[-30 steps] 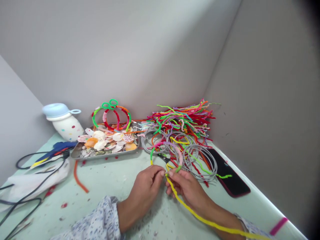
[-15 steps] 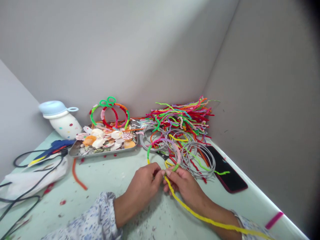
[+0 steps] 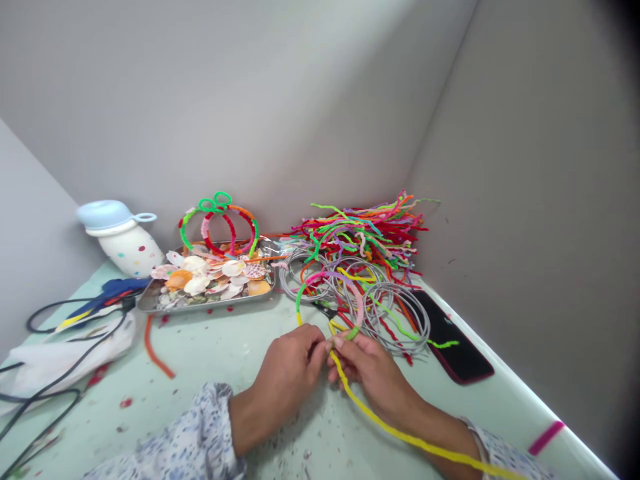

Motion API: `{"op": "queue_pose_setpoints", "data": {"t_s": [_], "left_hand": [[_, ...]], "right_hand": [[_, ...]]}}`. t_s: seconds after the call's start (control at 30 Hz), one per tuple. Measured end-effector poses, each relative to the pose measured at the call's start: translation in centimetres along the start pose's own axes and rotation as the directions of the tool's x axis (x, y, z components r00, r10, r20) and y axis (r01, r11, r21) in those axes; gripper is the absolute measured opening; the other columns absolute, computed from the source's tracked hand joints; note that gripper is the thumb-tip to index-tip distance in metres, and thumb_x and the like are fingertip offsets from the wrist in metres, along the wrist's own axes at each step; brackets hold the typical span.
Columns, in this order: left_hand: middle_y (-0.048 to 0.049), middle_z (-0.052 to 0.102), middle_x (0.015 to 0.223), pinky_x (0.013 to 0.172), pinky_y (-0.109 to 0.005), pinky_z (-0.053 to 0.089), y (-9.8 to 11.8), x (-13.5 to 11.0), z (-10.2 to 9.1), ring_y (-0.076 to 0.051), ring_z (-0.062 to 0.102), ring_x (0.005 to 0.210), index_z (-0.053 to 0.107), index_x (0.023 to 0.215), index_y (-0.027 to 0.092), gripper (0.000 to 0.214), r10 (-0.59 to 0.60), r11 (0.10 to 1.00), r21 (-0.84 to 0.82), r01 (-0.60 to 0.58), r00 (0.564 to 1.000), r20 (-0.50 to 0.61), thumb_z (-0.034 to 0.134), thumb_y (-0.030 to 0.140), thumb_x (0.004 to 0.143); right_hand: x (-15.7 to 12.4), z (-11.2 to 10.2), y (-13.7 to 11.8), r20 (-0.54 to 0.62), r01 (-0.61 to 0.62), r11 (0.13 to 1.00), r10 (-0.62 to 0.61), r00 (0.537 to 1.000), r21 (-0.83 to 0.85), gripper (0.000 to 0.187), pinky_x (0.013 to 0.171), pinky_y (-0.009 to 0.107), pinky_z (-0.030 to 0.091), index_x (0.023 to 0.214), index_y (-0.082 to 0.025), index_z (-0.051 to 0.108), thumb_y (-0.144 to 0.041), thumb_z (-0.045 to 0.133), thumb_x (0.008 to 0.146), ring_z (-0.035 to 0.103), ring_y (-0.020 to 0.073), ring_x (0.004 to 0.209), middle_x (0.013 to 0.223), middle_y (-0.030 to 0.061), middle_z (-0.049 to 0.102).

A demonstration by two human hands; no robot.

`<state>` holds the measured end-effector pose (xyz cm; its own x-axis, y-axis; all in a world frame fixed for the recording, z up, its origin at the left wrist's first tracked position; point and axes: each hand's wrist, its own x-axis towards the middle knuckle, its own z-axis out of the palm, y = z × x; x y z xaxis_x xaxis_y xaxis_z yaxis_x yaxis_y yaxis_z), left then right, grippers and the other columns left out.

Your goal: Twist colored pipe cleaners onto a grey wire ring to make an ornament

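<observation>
Both hands meet over the middle of the table, fingertips almost touching. My left hand (image 3: 293,363) pinches the left end of a ring wrapped in pipe cleaner (image 3: 360,303), coloured green, pink, lilac and yellow. Closed around the ring's right end is my right hand (image 3: 373,367), thumb and forefinger pressed together. A long yellow pipe cleaner (image 3: 400,433) runs from between the fingertips, down across my right wrist. Its exact fixing to the ring is hidden by the fingers. Just beyond lie red-handled pliers (image 3: 327,311) and coils of grey wire (image 3: 400,343).
A metal tray (image 3: 210,309) of seashells (image 3: 197,283) stands at the left, with two finished-looking coloured rings (image 3: 233,230) upright behind. A heap of pipe cleaners (image 3: 365,230) lies at the back. A phone (image 3: 457,347) is at right; a bottle (image 3: 130,247), cables and a plastic bag (image 3: 75,360) are left.
The hands hold nearly the same pose, with the ring shifted very slightly. The yellow pipe cleaner's loose end has moved a little to the left near the bottom edge.
</observation>
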<state>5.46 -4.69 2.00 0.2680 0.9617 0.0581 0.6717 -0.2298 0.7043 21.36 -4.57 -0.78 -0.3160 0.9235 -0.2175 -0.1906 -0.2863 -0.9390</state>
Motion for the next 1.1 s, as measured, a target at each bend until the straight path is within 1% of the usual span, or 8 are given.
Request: {"op": "queue_pose_setpoints", "data": {"t_s": [0.2, 0.33, 0.4, 0.47, 0.53, 0.6, 0.73, 1.1], "left_hand": [[-0.0004, 0.06, 0.074, 0.063, -0.024, 0.037, 0.0, -0.1, 0.1, -0.014, 0.054, 0.067, 0.059, 0.078, 0.019, 0.024, 0.052, 0.998, 0.022, -0.051, 0.998, -0.042, 0.042, 0.027, 0.093], [0.001, 0.058, 0.071, 0.063, -0.024, 0.037, -0.2, 0.3, -0.3, -0.014, 0.052, 0.066, 0.058, 0.078, 0.018, 0.023, 0.055, 0.998, -0.026, -0.058, 0.993, -0.105, 0.044, 0.028, 0.093], [0.0015, 0.057, 0.07, 0.063, -0.024, 0.036, -0.4, 0.4, -0.4, -0.013, 0.051, 0.066, 0.058, 0.078, 0.018, 0.023, 0.051, 0.997, -0.058, -0.058, 0.991, -0.121, 0.045, 0.029, 0.093], [0.0019, 0.056, 0.069, 0.063, -0.024, 0.036, -0.5, 0.4, -0.4, -0.013, 0.05, 0.065, 0.058, 0.077, 0.018, 0.023, 0.051, 0.994, -0.085, -0.062, 0.991, -0.125, 0.045, 0.029, 0.093], [0.0021, 0.055, 0.069, 0.062, -0.023, 0.036, -0.6, 0.4, -0.3, -0.013, 0.049, 0.065, 0.057, 0.077, 0.018, 0.024, 0.065, 0.992, -0.102, -0.078, 0.99, -0.127, 0.045, 0.029, 0.093], [0.0019, 0.056, 0.07, 0.063, -0.023, 0.037, -0.5, 0.3, -0.2, -0.013, 0.05, 0.066, 0.058, 0.077, 0.018, 0.023, 0.087, 0.989, -0.11, -0.101, 0.988, -0.127, 0.045, 0.029, 0.094], [0.0011, 0.057, 0.074, 0.065, -0.024, 0.038, -0.3, 0.1, -0.1, -0.013, 0.051, 0.068, 0.059, 0.08, 0.018, 0.023, 0.124, 0.984, -0.114, -0.137, 0.986, -0.113, 0.044, 0.029, 0.094], [-0.0007, 0.06, 0.08, 0.069, -0.025, 0.039, -0.4, -0.1, 0.0, -0.014, 0.054, 0.074, 0.06, 0.086, 0.018, 0.02, 0.14, 0.981, -0.131, -0.146, 0.989, -0.056, 0.043, 0.024, 0.093]], "right_hand": [[0.0, -0.1, -0.1, -0.018, 0.026, 0.999, -0.026, 0.999, -0.021, 0.038, 0.054, 0.022, 0.047, 0.081, -0.014, 0.059, -0.051, 0.06, 0.083, 0.062, 0.0118, 0.058, 0.07, 0.0012, 0.063], [-0.4, -0.3, -0.5, -0.14, 0.127, 0.933, -0.183, 0.973, -0.338, 0.034, 0.045, 0.021, 0.042, 0.077, -0.017, 0.055, -0.049, 0.055, 0.087, 0.055, 0.0105, 0.051, 0.062, -0.0016, 0.057], [-0.7, -0.6, -0.6, -0.18, 0.289, 0.79, -0.444, 0.878, -0.542, 0.023, 0.052, 0.022, 0.047, 0.083, -0.018, 0.056, -0.041, 0.056, 0.089, 0.056, 0.0117, 0.058, 0.069, -0.0005, 0.058], [-0.8, -1.1, -0.8, -0.075, 0.454, 0.548, -0.691, 0.719, -0.702, 0.01, 0.064, 0.026, 0.052, 0.093, -0.02, 0.058, -0.029, 0.056, 0.089, 0.061, 0.0149, 0.075, 0.087, 0.0038, 0.061], [-0.7, -1.5, -1.0, 0.124, 0.557, 0.296, -0.794, 0.595, -0.776, 0.016, 0.079, 0.03, 0.054, 0.104, -0.022, 0.06, -0.019, 0.054, 0.089, 0.062, 0.0177, 0.095, 0.105, 0.0072, 0.061], [-0.4, -1.8, -1.0, 0.276, 0.601, 0.139, -0.792, 0.545, -0.787, 0.026, 0.091, 0.033, 0.052, 0.112, -0.022, 0.059, -0.013, 0.053, 0.089, 0.059, 0.0183, 0.107, 0.116, 0.0084, 0.06], [0.3, -2.1, -0.8, 0.399, 0.632, 0.058, -0.731, 0.554, -0.773, 0.029, 0.09, 0.03, 0.053, 0.117, -0.022, 0.059, -0.012, 0.053, 0.09, 0.061, 0.0163, 0.106, 0.114, 0.0074, 0.063], [0.2, -2.2, -0.9, 0.395, 0.647, 0.075, -0.737, 0.549, -0.759, 0.019, 0.08, 0.026, 0.056, 0.106, -0.022, 0.063, -0.015, 0.057, 0.09, 0.066, 0.0142, 0.091, 0.099, 0.0046, 0.068]]}}
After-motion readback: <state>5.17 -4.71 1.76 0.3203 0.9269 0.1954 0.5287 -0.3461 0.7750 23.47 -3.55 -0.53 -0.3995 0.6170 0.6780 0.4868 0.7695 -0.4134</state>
